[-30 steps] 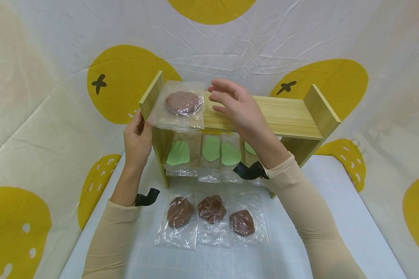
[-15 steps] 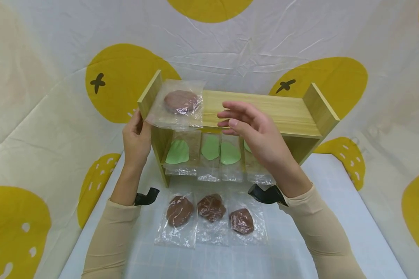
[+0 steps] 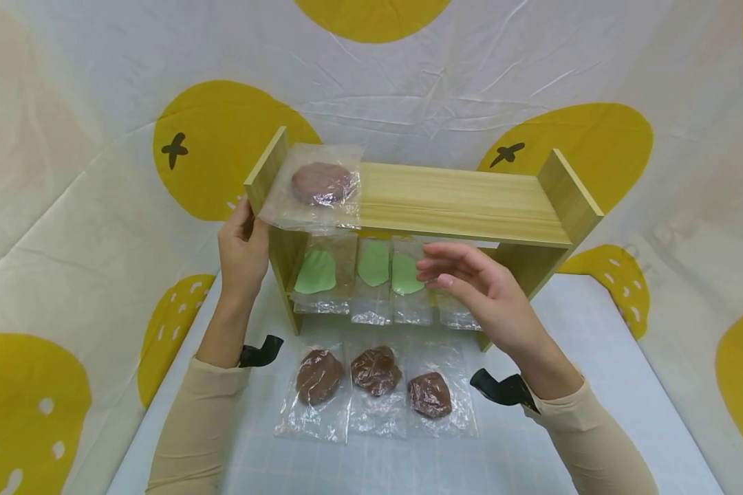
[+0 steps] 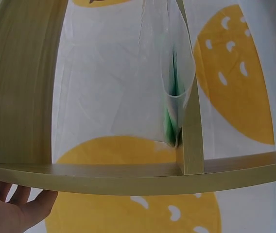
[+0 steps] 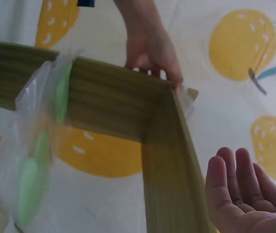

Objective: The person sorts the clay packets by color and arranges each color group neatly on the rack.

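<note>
My left hand [image 3: 244, 247] holds the left side panel [image 3: 266, 168] of a small wooden shelf, its fingertips against the panel's outer face in the left wrist view. Beside that panel, a clear plastic bag with a flat reddish-brown disc [image 3: 322, 183] lies on the top board, its front corner near my left thumb. In front of the lower board hovers my right hand [image 3: 492, 295], fingers loosely bent with nothing in them. It overlaps the rightmost of several clear bags with light green pieces [image 3: 373, 265] there. The right wrist view also shows this empty hand [image 5: 254, 204].
Three clear bags with brown lumps [image 3: 319, 377] lie side by side on the pale tablecloth [image 3: 371, 471] before the shelf. The top board [image 3: 458, 203] extends right to another side panel [image 3: 569, 192]. White cloth [image 3: 408, 82] with yellow shapes hangs behind.
My right hand has drawn away from the bag on the top board, moving right and down to the lower board's front. The left hand and the bags have stayed put.
</note>
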### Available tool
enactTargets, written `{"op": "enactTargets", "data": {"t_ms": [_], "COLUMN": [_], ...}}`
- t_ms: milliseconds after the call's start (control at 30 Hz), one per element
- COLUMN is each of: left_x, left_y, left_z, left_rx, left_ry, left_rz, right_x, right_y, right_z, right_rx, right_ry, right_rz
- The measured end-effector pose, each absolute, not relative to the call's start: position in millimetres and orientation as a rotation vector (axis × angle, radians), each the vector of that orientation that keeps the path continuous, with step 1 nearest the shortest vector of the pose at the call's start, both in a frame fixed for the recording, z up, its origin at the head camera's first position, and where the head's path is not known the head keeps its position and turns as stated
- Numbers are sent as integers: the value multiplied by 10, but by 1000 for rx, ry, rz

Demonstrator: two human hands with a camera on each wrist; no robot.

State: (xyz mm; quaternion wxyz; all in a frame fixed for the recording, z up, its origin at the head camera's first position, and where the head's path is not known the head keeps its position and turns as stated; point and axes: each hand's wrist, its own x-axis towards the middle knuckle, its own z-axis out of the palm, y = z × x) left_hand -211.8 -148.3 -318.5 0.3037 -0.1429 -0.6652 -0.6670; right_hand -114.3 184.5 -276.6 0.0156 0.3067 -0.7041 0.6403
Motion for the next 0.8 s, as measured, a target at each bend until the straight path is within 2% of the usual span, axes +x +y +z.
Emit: {"op": "enactTargets", "data": {"t_ms": [433,700,800], "left_x": [-2122,-2128,-2130], "left_y": [-1489,-1488,-1488], "left_z": [-3189,-3189,-3191], "left_rx": [-391,-402,-395], "left_ry": [-1755,-1748,-1749], "left_rz": [-1763,-1762,-1769], "right_x": [-959,-942,-949], "right_y": [2304,2625,2746], "right_z": [-3202,-3519,-3649], "right_rx": [868,1155,1172], "right_ry": [-2318,-2319,-2378], "right_rz": [1979,2015,2039]}}
